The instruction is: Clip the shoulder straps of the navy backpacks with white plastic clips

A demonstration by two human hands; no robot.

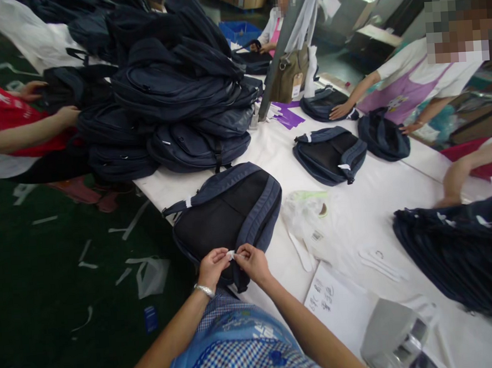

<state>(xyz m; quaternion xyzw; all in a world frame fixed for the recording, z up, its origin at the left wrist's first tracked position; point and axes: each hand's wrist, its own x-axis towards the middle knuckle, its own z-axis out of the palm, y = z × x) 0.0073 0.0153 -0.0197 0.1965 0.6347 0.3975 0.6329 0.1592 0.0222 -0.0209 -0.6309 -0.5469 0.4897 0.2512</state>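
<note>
A dark blue backpack lies at the table's near edge with its straps facing up. Over its lower end, my left hand and my right hand meet, fingers pinched on a small white strip between them. A white piece is wrapped around the strap at the backpack's left end. Below my hands a dark strap end hangs down toward the blue checked apron.
Backpacks are piled at the back left. More lie right, near a co-worker's hands. A plastic bag, a written sheet, a grey device and stacked dark bags occupy the table's right side. A pole stands behind.
</note>
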